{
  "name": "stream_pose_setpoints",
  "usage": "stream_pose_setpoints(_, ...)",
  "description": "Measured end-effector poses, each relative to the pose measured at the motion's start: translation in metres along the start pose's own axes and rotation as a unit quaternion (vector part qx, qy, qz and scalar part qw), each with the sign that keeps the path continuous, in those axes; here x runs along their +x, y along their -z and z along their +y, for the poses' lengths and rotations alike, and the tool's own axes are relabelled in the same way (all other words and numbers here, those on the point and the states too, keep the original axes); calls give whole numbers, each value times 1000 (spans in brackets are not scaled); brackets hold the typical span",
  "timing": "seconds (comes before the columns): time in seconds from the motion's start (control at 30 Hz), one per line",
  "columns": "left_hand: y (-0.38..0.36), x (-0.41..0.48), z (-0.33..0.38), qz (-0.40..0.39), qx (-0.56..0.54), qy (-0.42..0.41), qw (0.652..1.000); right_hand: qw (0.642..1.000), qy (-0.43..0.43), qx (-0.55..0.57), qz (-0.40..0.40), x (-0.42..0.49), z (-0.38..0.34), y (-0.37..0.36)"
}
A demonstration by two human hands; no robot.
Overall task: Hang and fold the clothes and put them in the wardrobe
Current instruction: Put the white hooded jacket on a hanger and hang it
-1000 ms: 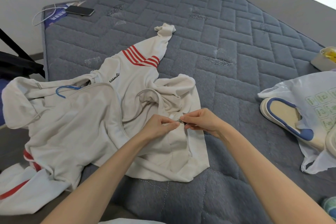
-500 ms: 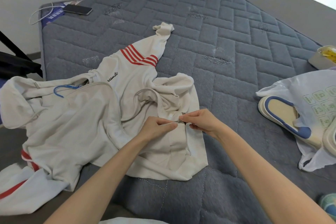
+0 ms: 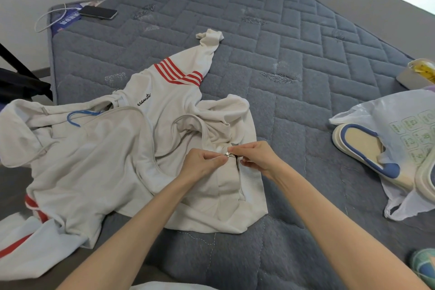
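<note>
White cotton hoodie point(image 3: 113, 167) lying open, front up, on a grey quilted mattress point(image 3: 294, 54), with its lower front directly under both hands. The left hand point(image 3: 203, 163), fingers curled, pinches one front edge of the hoodie near the hem. The right hand point(image 3: 256, 156) pinches the opposite edge, thumb and forefinger closed. A small metal slider point(image 3: 228, 154) sits between the two sets of fingertips, at the bottom end of the zip; which hand grips it cannot be told. A short dark gap between the two front edges shows just below the slider. Left of the left hand the body of the hoodie spreads out, and a blue hanger point(image 3: 77, 116) shows at its neck opening, its hook lying on the cloth. The hood point(image 3: 16, 134) lies further left. Beyond the hands a sleeve point(image 3: 181, 73) with red stripes stretches away across the mattress. Well beyond the left hand, near the mattress corner, a phone point(image 3: 98, 12) lies with a white cable point(image 3: 47, 19). Right of the right hand, apart from the hoodie, a thin plastic bag point(image 3: 400, 125) partly covers a blue-edged slipper point(image 3: 362, 146).
</note>
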State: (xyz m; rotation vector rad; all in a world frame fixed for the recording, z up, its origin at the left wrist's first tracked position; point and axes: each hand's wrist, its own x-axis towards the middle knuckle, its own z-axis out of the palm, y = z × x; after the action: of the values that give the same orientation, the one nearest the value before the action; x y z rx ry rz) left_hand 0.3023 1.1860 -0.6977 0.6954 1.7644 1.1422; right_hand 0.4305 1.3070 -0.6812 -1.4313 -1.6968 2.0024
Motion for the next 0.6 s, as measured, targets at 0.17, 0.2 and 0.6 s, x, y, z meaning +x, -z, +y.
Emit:
stream_pose_setpoints(0.17,-1,1,8,120,183,-93,971,998,-45,-47,-26,5,-8,14)
stream_pose_setpoints(0.2,-1,1,9,141,208,-130,959,997,-49,-54,-38,5,-9,17)
stream_pose_setpoints(0.6,-5,-3,11,29,295,-307,905,989,-61,-108,-77,6,-6,26)
